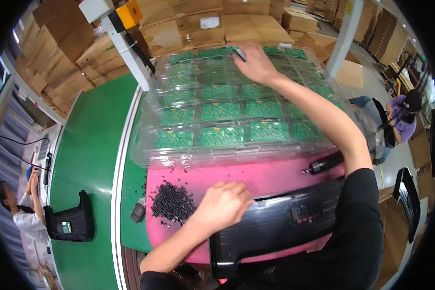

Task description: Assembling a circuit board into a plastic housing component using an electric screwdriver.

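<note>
Long black plastic housing (275,224) lies on the pink foam mat (270,176) | heap of small black screws (171,202) at mat's left | left hand (222,205) curled, pressing housing's left end | right hand (253,63) beyond mat, fingers pinching a small dark piece over clear blister trays of green circuit boards (217,111)

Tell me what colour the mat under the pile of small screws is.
Bright pink mat, seen in the head view.

green conveyor belt (87,140) | stacked cardboard boxes (63,53) | grey floor (372,79)
</note>
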{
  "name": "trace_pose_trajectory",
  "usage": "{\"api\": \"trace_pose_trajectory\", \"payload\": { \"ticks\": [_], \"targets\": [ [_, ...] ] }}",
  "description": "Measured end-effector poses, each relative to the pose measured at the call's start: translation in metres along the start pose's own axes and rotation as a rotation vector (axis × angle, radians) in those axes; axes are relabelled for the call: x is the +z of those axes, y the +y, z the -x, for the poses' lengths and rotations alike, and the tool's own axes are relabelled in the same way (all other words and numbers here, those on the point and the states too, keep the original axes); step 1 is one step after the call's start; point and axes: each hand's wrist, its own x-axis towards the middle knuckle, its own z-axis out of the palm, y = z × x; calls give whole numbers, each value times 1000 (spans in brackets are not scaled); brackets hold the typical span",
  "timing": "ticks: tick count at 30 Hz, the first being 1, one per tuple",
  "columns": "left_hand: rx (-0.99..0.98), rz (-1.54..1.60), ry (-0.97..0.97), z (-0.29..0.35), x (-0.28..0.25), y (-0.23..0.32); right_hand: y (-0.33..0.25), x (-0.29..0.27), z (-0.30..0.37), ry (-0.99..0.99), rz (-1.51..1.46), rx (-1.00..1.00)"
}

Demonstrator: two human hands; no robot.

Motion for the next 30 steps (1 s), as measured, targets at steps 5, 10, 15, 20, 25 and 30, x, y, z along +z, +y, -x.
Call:
{"api": "trace_pose_trajectory", "payload": {
  "ticks": [5, 10, 15, 20, 25, 30],
  "targets": [
    [-177, 127, 181, -4, -6, 9, -105, -121, 92, -314, -799, 236],
    [-53, 1226, 92, -12, -29, 55, -173, -203, 169, -340, -1266, 313],
    [-17, 1175, -49, -22, -40, 93, -159, -242, 205, -63, -677, 76],
    [-121, 1028, -97, -32, -37, 107, -138, -280, 250, -57, -236, -90],
    [-89, 1107, -148, -47, -20, 112, -125, -291, 286, -35, -157, -49],
    [-95, 768, -53, -49, -3, 103, -109, -272, 324, -49, -244, 207]
  ]
}}
